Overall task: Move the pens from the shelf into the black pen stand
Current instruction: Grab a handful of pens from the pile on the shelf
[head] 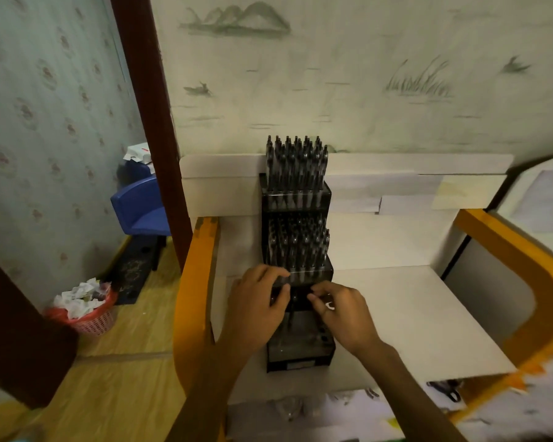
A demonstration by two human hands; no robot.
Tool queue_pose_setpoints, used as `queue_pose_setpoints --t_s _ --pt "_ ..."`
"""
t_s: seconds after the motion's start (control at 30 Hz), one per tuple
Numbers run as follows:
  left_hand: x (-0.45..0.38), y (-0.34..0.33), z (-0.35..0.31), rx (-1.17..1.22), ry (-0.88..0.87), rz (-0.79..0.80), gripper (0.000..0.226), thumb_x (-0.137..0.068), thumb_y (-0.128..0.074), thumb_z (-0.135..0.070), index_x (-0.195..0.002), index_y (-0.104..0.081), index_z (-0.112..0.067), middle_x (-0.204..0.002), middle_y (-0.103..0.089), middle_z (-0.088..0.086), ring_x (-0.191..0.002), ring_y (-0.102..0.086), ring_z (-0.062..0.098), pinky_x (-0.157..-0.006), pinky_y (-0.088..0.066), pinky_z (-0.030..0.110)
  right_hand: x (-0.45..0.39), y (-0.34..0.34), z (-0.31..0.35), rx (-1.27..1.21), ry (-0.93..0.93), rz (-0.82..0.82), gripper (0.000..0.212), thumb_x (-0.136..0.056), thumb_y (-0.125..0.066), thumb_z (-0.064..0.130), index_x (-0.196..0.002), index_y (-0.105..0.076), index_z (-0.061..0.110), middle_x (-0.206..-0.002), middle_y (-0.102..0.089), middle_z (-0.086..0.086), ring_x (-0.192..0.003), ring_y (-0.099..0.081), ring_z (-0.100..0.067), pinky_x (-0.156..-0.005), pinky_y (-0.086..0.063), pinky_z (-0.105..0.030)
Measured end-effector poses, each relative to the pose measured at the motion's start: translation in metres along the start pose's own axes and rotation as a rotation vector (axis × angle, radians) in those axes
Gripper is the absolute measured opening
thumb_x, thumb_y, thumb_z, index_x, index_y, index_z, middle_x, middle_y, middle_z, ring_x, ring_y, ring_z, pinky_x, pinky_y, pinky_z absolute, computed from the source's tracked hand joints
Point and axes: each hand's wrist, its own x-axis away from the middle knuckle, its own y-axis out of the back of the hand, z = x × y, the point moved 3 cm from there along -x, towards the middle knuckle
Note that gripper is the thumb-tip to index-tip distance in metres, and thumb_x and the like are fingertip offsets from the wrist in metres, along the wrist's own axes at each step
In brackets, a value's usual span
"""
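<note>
1. Where your two hands meet at centre frame, both work over the lowest tier of the black pen stand (297, 352), which rises in three steps on the white shelf (412, 314).
2. Your left hand (256, 301) has fingers curled, pinching dark pens (281, 295) at the stand's lower tier, just below the middle tier's clear front.
3. Your right hand (342, 311) has thumb and fingertips drawn together on a small dark item beside the left hand; whether it is a pen tip, you cannot tell.
4. Top tier: a dense upright cluster of dark pens (296, 164) at upper centre, against the wall.
5. Middle tier: a second upright cluster of pens (297, 247), just above your hands.
6. Lowest tier: several open holes (323, 334) visible near your right wrist.
7. Orange frame (192, 282) borders the shelf left and right.
8. Red basket (87, 314) of crumpled paper, lower left, on the floor.
9. Blue chair (141, 208), left of centre, behind the brown post.
</note>
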Motion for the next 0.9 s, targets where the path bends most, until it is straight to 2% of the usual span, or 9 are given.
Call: queue_pose_setpoints --t_s 0.07,0.17,0.3,0.37,0.57,0.63,0.77,0.83,0.9 --pt "-0.002 -0.006 -0.011 0.005 -0.022 0.031 0.025 -0.096 -0.049 -0.043 -0.118 -0.059 -0.033 -0.114 -0.056 -0.013 -0.104 -0.054 0.007 -0.093 -0.045 0.034 0.005 0.013 -0.002 0.026 -0.003 -0.029 0.018 -0.093 -0.063 0.035 -0.107 -0.071 0.026 -0.100 -0.072 0.012 -0.085 -0.067 -0.007 -0.076 -0.056 -0.028" --pt "-0.005 -0.018 -0.031 0.021 -0.051 0.096 0.026 -0.098 -0.051 -0.041 -0.122 -0.058 -0.034 -0.119 -0.057 -0.013 -0.108 -0.053 0.009 -0.095 -0.046 0.035 0.016 0.035 -0.012 0.081 -0.028 -0.060 0.024 -0.095 -0.060 0.039 -0.114 -0.068 0.027 -0.112 -0.070 0.010 -0.092 -0.065 -0.007 -0.077 -0.052 -0.020" --pt "-0.005 -0.043 -0.069 -0.002 -0.087 0.191 0.033 -0.099 -0.049 -0.042 -0.131 -0.055 -0.035 -0.131 -0.056 -0.013 -0.119 -0.051 0.009 -0.107 -0.036 0.033 0.034 0.069 -0.039 0.129 -0.095 -0.089 0.030 -0.095 -0.058 0.042 -0.121 -0.065 0.028 -0.120 -0.067 0.011 -0.100 -0.064 -0.006 -0.071 -0.034 -0.005" --pt "-0.004 -0.057 -0.093 -0.006 -0.109 0.223 0.034 -0.100 -0.048 -0.043 -0.133 -0.053 -0.036 -0.135 -0.054 -0.014 -0.122 -0.049 0.007 -0.110 -0.032 0.031 0.044 0.089 -0.057 0.150 -0.114 -0.104 0.030 -0.095 -0.058 0.042 -0.121 -0.065 0.029 -0.121 -0.066 0.011 -0.102 -0.064 -0.007 -0.071 -0.035 -0.008" --pt "0.001 -0.111 -0.179 -0.012 -0.133 0.262 0.033 -0.100 -0.046 -0.045 -0.131 -0.053 -0.040 -0.136 -0.055 -0.014 -0.124 -0.050 0.010 -0.110 -0.038 0.038 0.081 0.155 -0.126 0.198 -0.169 -0.141 0.032 -0.094 -0.058 0.042 -0.123 -0.064 0.030 -0.125 -0.065 0.010 -0.106 -0.063 -0.010 -0.083 -0.046 -0.019" --pt "0.003 -0.132 -0.214 -0.020 -0.145 0.263 0.032 -0.100 -0.046 -0.045 -0.131 -0.052 -0.041 -0.136 -0.054 -0.016 -0.124 -0.049 0.009 -0.110 -0.036 0.034 0.094 0.181 -0.153 0.206 -0.180 -0.168 0.032 -0.094 -0.060 0.041 -0.123 -0.065 0.030 -0.124 -0.066 0.010 -0.107 -0.063 -0.010 -0.086 -0.050 -0.024" --pt "0.007 -0.177 -0.285 -0.014 -0.181 0.281 0.032 -0.101 -0.045 -0.045 -0.132 -0.052 -0.041 -0.136 -0.054 -0.016 -0.123 -0.049 0.007 -0.106 -0.032 0.028 0.123 0.236 -0.210 0.237 -0.184 -0.177 0.029 -0.094 -0.059 0.039 -0.120 -0.066 0.029 -0.120 -0.068 0.009 -0.103 -0.065 -0.012 -0.080 -0.051 -0.023" --pt "0.007 -0.200 -0.320 0.006 -0.209 0.292 0.032 -0.100 -0.046 -0.044 -0.131 -0.053 -0.039 -0.134 -0.056 -0.015 -0.121 -0.050 0.007 -0.104 -0.034 0.027 0.136 0.264 -0.238 0.237 -0.188 -0.180 0.024 -0.094 -0.060 0.035 -0.115 -0.067 0.027 -0.112 -0.070 0.005 -0.095 -0.066 -0.016 -0.073 -0.052 -0.026" --pt "0.009 -0.223 -0.352 0.026 -0.229 0.306 0.031 -0.100 -0.047 -0.043 -0.130 -0.055 -0.036 -0.131 -0.058 -0.013 -0.119 -0.051 0.008 -0.103 -0.037 0.028 0.148 0.291 -0.266 0.251 -0.201 -0.186 0.025 -0.094 -0.060 0.033 -0.117 -0.066 0.026 -0.113 -0.069 0.003 -0.094 -0.066 -0.017 -0.072 -0.052 -0.026"
